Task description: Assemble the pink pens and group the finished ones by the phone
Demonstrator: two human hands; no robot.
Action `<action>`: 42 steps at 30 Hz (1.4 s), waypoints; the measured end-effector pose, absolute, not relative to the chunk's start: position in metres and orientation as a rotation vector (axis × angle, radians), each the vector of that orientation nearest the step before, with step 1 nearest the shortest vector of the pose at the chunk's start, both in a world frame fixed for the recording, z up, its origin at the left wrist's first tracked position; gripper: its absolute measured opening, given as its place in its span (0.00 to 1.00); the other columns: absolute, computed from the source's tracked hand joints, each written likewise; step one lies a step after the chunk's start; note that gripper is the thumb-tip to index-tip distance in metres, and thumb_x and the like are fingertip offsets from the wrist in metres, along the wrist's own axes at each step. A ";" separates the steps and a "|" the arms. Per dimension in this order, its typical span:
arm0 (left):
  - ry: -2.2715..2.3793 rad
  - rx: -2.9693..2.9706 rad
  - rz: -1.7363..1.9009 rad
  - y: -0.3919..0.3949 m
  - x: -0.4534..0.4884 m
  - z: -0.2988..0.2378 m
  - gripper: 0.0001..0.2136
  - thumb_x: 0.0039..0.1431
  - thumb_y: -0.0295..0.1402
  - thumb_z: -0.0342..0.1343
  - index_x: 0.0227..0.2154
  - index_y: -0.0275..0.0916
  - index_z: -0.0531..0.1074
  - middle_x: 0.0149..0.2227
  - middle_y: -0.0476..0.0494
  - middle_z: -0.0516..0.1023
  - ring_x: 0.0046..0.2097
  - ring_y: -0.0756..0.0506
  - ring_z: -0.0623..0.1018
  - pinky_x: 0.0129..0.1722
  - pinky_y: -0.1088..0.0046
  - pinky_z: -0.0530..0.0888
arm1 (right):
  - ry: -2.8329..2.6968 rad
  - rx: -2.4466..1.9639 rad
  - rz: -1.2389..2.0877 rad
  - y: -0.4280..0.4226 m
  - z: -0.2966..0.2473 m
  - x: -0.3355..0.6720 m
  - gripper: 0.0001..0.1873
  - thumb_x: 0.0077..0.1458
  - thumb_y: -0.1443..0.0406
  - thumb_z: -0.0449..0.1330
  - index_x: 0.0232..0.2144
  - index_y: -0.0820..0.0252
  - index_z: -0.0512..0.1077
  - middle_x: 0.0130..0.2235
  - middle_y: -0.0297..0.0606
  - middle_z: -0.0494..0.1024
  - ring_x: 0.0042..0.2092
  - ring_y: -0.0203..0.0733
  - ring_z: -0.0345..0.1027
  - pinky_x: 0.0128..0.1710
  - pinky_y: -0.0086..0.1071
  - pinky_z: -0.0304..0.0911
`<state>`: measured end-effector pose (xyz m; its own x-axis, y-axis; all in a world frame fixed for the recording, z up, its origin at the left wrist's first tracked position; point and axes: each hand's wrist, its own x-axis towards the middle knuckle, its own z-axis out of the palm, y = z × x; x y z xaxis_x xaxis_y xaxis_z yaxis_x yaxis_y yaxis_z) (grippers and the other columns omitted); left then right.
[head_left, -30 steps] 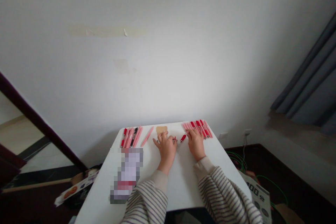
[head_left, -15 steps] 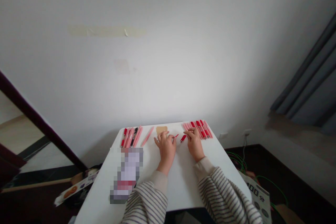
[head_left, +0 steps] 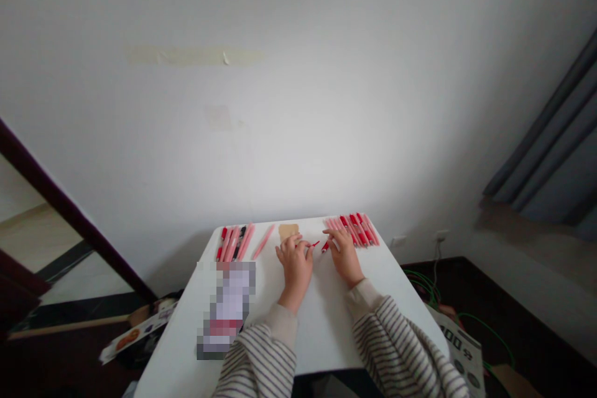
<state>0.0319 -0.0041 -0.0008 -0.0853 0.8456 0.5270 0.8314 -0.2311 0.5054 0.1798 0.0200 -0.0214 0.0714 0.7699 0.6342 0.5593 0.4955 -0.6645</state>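
Note:
My left hand (head_left: 296,261) is above the middle of the white table (head_left: 321,329), thumb and index finger pinched on a thin red pen part (head_left: 316,244). Its red tip points right, toward my other hand. To the right, my right hand (head_left: 345,256) has its fingers loosely stretched out and apart. Beneath them lies a short red pen piece (head_left: 325,247), partly covered by the hand. Whether the fingertips touch this piece is too small to tell. Just beyond the left fingers is a tan flat piece (head_left: 288,229).
Several pink and red pens (head_left: 360,230) lie in a row at the back right. More pens, some black, form another row (head_left: 233,244) at the back left, with a single pink pen (head_left: 263,242) beside it. A pixelated object (head_left: 228,305) sits front left. A wall (head_left: 298,137) rises behind.
My right fingers have loosened from a closed pose and moved slightly left over the red pen piece, covering more of it. The left hand keeps its pinch almost in place.

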 end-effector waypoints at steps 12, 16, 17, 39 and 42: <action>1.893 2.118 1.267 -0.004 0.031 -0.002 0.05 0.56 0.30 0.56 0.33 0.42 0.75 0.49 0.42 0.72 0.55 0.40 0.67 0.58 0.49 0.60 | -1.468 -1.180 0.384 0.024 -0.025 0.181 0.11 0.55 0.58 0.59 0.33 0.57 0.76 0.37 0.40 0.79 0.43 0.47 0.68 0.48 0.41 0.61; 1.881 2.133 1.290 -0.004 0.032 -0.003 0.05 0.56 0.30 0.55 0.33 0.43 0.75 0.48 0.42 0.72 0.55 0.41 0.68 0.57 0.49 0.61 | -1.504 -1.183 0.353 0.024 -0.025 0.182 0.11 0.55 0.56 0.59 0.33 0.56 0.77 0.37 0.40 0.80 0.44 0.47 0.68 0.48 0.41 0.59; 1.878 2.136 1.294 -0.004 0.032 -0.003 0.05 0.56 0.30 0.55 0.33 0.43 0.75 0.48 0.42 0.72 0.54 0.41 0.68 0.57 0.49 0.61 | -1.508 -1.183 0.346 0.024 -0.026 0.182 0.11 0.55 0.56 0.59 0.33 0.56 0.77 0.37 0.40 0.80 0.44 0.47 0.68 0.48 0.41 0.59; 1.800 2.188 1.315 -0.003 0.030 -0.006 0.04 0.56 0.32 0.55 0.32 0.43 0.75 0.47 0.43 0.72 0.54 0.41 0.67 0.58 0.52 0.59 | -1.675 -1.273 0.126 0.019 -0.024 0.179 0.10 0.57 0.59 0.61 0.27 0.52 0.78 0.37 0.39 0.77 0.45 0.49 0.59 0.49 0.43 0.54; 1.813 2.178 1.306 -0.003 0.030 -0.006 0.04 0.56 0.33 0.55 0.33 0.43 0.75 0.48 0.43 0.72 0.55 0.41 0.67 0.58 0.52 0.59 | -1.690 -1.282 0.104 0.020 -0.024 0.180 0.10 0.58 0.58 0.59 0.29 0.51 0.79 0.38 0.39 0.76 0.46 0.50 0.58 0.49 0.44 0.54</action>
<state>0.0300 -0.0026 -0.0061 -0.0255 0.8202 0.5715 0.8018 -0.3247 0.5017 0.1798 0.0198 -0.0242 0.0302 0.7744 0.6320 0.6910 0.4407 -0.5730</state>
